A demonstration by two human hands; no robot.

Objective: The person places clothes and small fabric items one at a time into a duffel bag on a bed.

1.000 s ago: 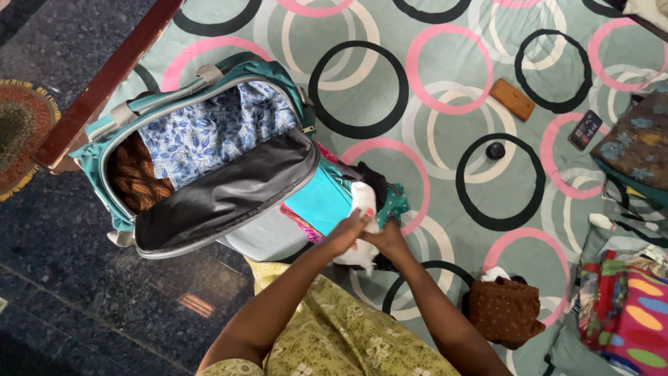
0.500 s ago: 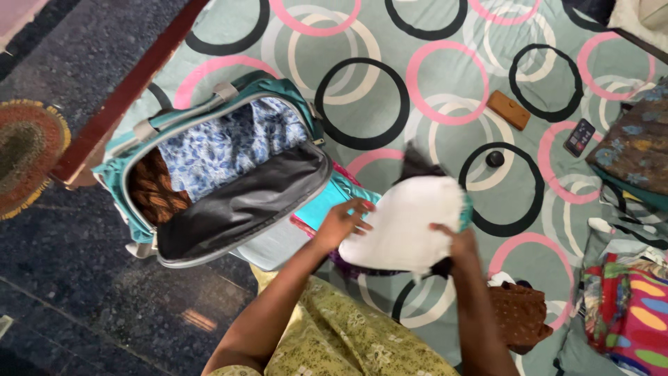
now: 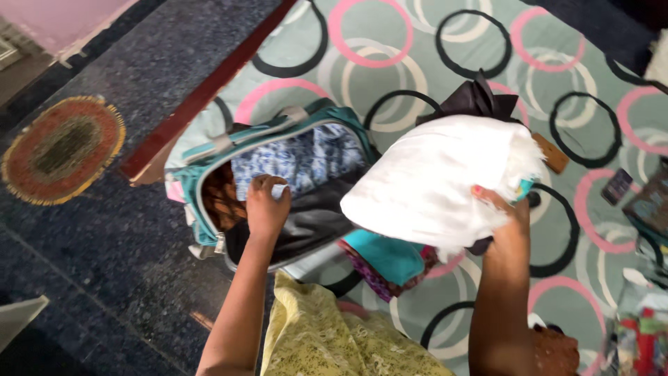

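My right hand (image 3: 506,212) holds up a stack of folded clothes (image 3: 435,182), white on top with black and teal cloth beneath, lifted above the bedsheet. My left hand (image 3: 266,207) reaches into the open teal travel bag (image 3: 202,184), its fingers closed on the blue leaf-print cloth (image 3: 306,159) packed inside. A brown patterned cloth (image 3: 221,200) lies at the bag's left end. The bag's dark flap (image 3: 306,219) hangs open toward me.
A teal and magenta folded cloth (image 3: 390,259) lies by the bag on the circle-patterned bedsheet (image 3: 390,42). A brown wallet (image 3: 554,154), a phone (image 3: 616,186) and more clothes sit at right. The wooden bed edge (image 3: 202,97) borders dark floor with a round mat (image 3: 61,147).
My right hand has raised the clothes stack up off the bed and toward the bag. My left hand let go of the stack and moved into the bag. The view shifted right.
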